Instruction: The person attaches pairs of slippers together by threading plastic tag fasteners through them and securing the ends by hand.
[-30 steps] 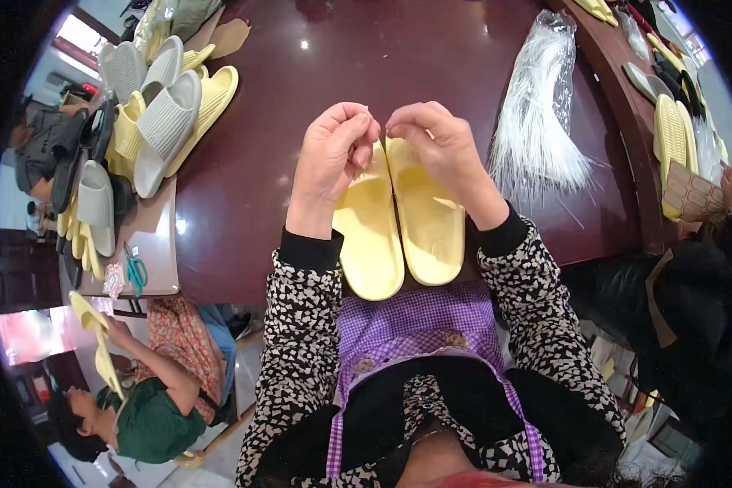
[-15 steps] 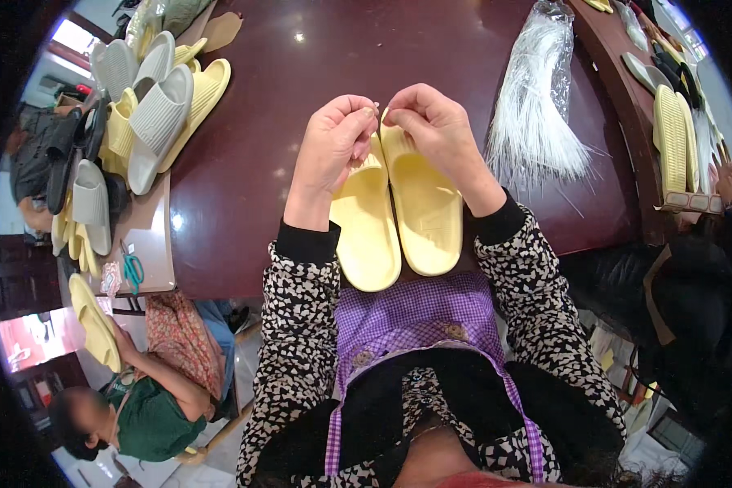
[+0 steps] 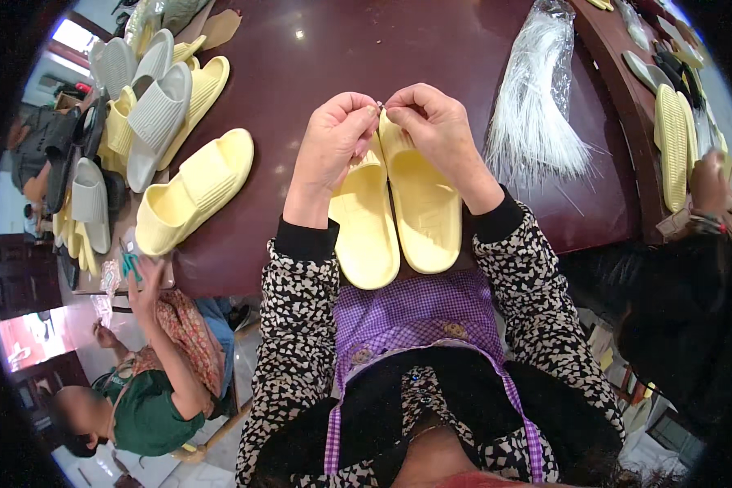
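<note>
Two pale-yellow slide sandals [image 3: 428,224], their footbeds smooth and a ribbed strap visible on the left one, sit close side by side below and between the hands, heels toward the person. The left hand [image 3: 336,138] and right hand [image 3: 436,130] almost meet over the toe ends, wrists apart, each with thumb and forefinger pinched together; anything between the fingertips is too small to identify. White plastic strands [image 3: 537,138] lie beyond the right hand.
</note>
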`<state>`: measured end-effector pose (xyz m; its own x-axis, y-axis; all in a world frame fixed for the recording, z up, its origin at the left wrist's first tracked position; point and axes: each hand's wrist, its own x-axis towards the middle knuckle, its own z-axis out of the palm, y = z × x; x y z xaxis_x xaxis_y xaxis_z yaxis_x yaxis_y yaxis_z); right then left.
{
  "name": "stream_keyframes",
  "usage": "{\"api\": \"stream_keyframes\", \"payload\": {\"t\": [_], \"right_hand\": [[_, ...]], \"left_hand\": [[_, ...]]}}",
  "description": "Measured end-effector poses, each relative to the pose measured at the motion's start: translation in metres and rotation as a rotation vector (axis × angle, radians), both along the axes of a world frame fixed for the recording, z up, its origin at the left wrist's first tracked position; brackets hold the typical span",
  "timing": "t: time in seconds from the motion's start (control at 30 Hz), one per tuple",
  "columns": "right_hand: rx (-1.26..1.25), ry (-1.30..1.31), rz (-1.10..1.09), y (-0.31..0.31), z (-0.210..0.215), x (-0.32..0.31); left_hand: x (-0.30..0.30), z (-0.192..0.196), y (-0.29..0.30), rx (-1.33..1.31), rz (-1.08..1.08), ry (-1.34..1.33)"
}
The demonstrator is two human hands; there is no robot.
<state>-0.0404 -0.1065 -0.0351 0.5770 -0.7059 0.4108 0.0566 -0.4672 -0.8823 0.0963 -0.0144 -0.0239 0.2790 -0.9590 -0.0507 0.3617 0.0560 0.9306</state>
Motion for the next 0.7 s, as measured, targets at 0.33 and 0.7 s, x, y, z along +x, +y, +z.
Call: {"api": "stream_keyframes", "payload": {"t": [0.33, 0.7], "right_hand": [[0.027, 0.0, 0.008, -0.0016, -0.0031, -0.0007], [-0.042, 0.013, -0.013, -0.0011, -0.0019, -0.0006]], "left_hand": [[-0.0031, 0.0008, -0.0007, 0.027, 0.032, -0.06], [-0.0034, -0.0041, -0.0032, 0.018, 0.071, -0.099]]}}
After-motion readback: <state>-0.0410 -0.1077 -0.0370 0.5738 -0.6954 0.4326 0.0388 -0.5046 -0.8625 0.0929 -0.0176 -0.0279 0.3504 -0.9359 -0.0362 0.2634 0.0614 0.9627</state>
